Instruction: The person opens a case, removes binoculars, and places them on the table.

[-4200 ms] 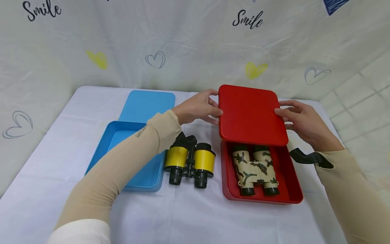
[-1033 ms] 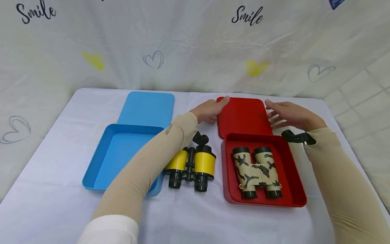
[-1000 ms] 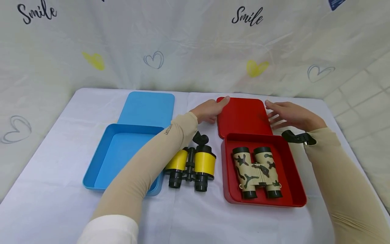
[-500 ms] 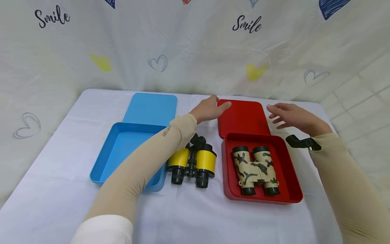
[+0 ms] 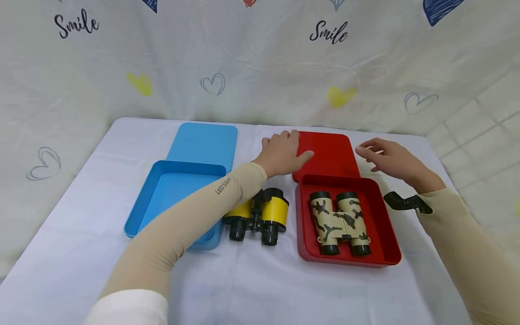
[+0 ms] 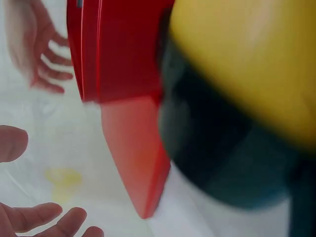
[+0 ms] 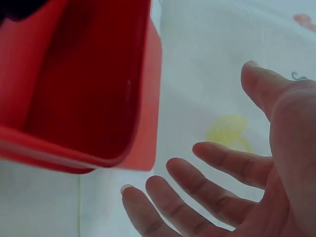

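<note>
Above the left edge of the red lid point(image 5: 329, 153) hovers my left hand point(image 5: 280, 155), its fingers spread and holding nothing. To the right of that lid my right hand point(image 5: 392, 160) is held in the air, fingers relaxed and apart from it, as the right wrist view also shows. The lid lies behind the red box point(image 5: 386, 234), inside which rest camouflage binoculars point(image 5: 343, 223). Yellow and black binoculars point(image 5: 274, 212) stand on the cloth below my left wrist, partly covered by the sleeve.
A blue box point(image 5: 162, 189) sits at the left, partly behind my left forearm, with a blue lid point(image 5: 203, 142) behind it. White cloth point(image 5: 260, 289) covers the table. A printed backdrop point(image 5: 260, 58) hangs at the back.
Both hands held the red lid over the red box earlier; it has been set down behind the box and let go. My left hand has since lifted and turned; the right has drawn slightly away.
</note>
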### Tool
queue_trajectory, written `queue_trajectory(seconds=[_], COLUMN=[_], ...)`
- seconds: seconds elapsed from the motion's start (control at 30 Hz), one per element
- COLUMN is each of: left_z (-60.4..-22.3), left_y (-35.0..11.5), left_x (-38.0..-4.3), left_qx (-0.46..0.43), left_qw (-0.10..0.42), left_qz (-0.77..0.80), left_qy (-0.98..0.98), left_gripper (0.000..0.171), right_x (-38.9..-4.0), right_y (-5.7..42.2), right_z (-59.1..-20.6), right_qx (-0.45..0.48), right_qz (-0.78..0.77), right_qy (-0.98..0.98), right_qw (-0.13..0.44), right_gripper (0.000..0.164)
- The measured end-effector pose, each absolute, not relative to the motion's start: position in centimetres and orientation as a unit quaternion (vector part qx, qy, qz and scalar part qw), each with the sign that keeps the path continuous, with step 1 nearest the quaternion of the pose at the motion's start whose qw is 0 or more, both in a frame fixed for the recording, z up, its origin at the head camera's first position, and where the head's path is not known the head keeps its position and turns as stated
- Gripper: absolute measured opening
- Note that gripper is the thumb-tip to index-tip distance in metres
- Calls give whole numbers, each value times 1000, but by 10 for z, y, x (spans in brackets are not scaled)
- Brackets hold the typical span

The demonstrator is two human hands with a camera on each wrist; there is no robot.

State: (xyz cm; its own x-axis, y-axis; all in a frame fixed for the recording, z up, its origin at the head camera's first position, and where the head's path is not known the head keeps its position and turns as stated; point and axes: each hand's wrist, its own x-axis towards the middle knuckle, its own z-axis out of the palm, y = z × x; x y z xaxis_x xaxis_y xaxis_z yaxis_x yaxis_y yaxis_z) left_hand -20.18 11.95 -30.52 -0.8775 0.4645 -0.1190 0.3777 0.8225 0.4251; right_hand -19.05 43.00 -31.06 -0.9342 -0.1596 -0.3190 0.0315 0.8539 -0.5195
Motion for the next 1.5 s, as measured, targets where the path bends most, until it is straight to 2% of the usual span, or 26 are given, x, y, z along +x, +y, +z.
queue_trajectory(seconds=[0.1,0.23,0.67,0.83,1.07,1.2,1.5], left_z=[-302,-300,-299,-301,-310,-316,-325], left_y=[121,122,119,120,122,124,129], left_x=[-191,-180,-148,-135,-116,-109,-99], left_qx=[244,260,269,281,306,312,308], left_qw=[69,39,46,16,-50,-89,-102], left_qz=[153,131,100,66,12,5,-7], left_qy=[955,956,957,957,951,946,946], left_gripper=[64,58,57,58,60,60,66], right_x=[-185,-175,-135,-123,-102,-93,-82], right_y=[427,424,412,408,399,393,385], right_z=[-309,-307,-302,-300,-300,-302,-305], right_qx=[-43,-56,-84,-106,-154,-190,-243], right_qz=[-252,-234,-249,-263,-247,-244,-205], right_qy=[953,959,963,958,957,951,948], right_qw=[164,147,66,34,10,-2,-5], right_gripper=[70,69,64,62,54,55,60])
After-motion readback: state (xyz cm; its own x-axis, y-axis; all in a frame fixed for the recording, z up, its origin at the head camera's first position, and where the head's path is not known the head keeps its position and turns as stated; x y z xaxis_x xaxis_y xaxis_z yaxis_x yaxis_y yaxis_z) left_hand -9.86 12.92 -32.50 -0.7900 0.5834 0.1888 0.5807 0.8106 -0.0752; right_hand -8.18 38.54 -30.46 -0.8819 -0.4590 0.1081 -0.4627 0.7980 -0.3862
